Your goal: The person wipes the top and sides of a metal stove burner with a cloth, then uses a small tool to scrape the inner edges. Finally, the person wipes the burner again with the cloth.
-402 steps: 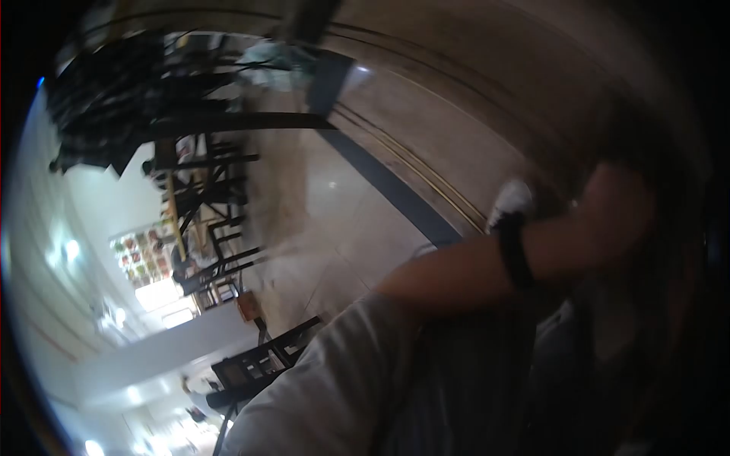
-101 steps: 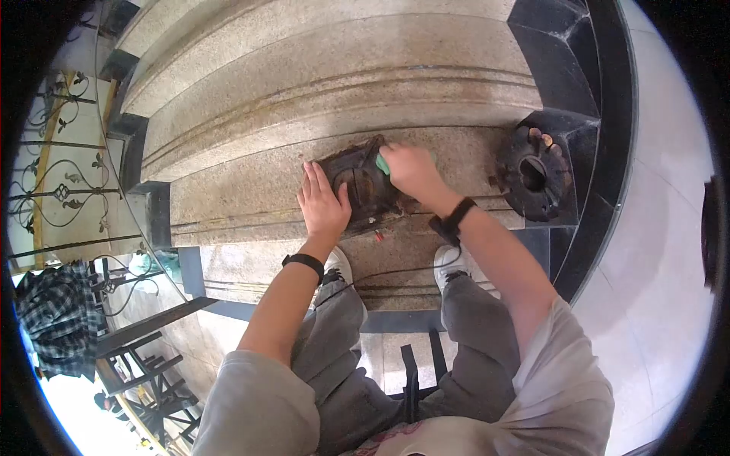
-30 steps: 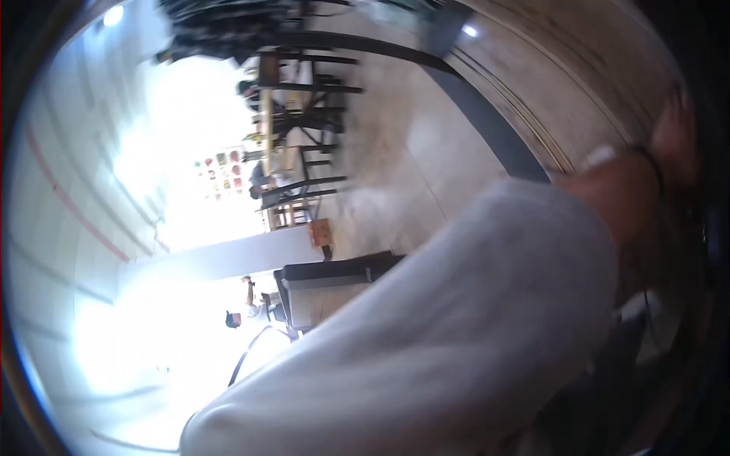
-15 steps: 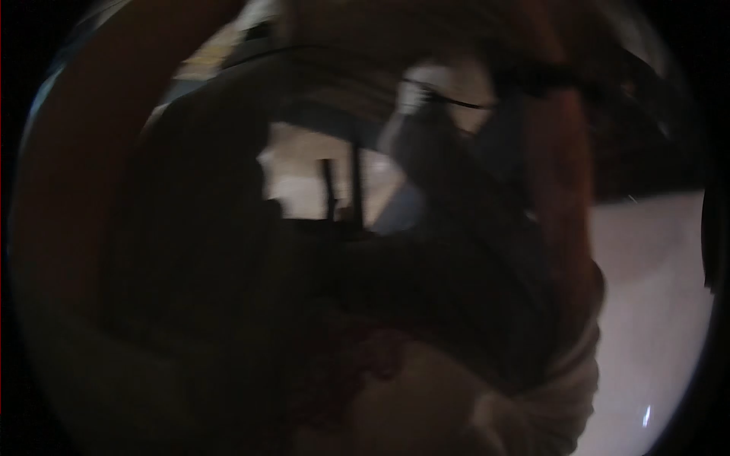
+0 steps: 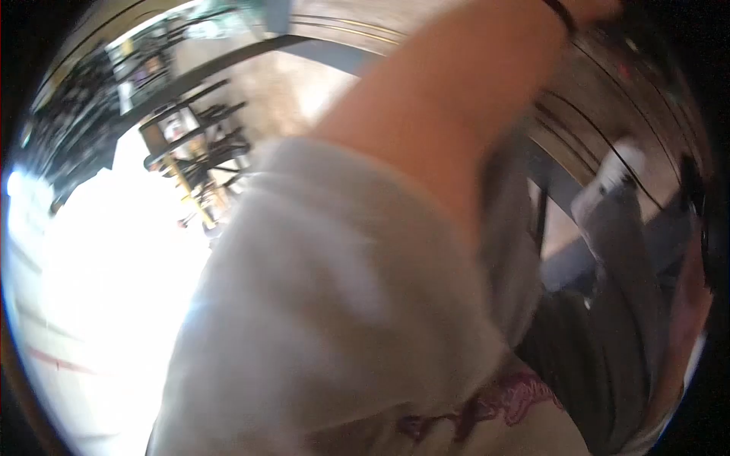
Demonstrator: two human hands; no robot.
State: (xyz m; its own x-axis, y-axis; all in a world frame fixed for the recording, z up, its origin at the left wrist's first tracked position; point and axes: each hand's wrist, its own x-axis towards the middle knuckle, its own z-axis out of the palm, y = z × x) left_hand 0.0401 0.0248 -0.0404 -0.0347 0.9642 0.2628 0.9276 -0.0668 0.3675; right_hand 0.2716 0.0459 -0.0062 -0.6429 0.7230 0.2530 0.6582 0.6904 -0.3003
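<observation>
Left arm (image 5: 437, 114): extended far right (apparently a reach).
Dark shape (image 5: 642, 45): far right, near your left hand (image 5: 597, 9); blurred, possibly the workpiece.
Left-hand grip: cannot tell.
Right hand: out of sight; next move calls for steady sight.

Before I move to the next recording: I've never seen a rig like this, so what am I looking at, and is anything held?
There is no machine: a person works with bare hands, and a camera on their head takes this tilted, blurred view. The big grey shape is the left sleeve; from it the left arm reaches to a black band. Only part of the left hand shows at the top edge, so whether it holds anything can't be told. The right arm is at the right edge; the right hand can't be made out. A white shoe is on a step; anything beyond is too dark to name.
</observation>
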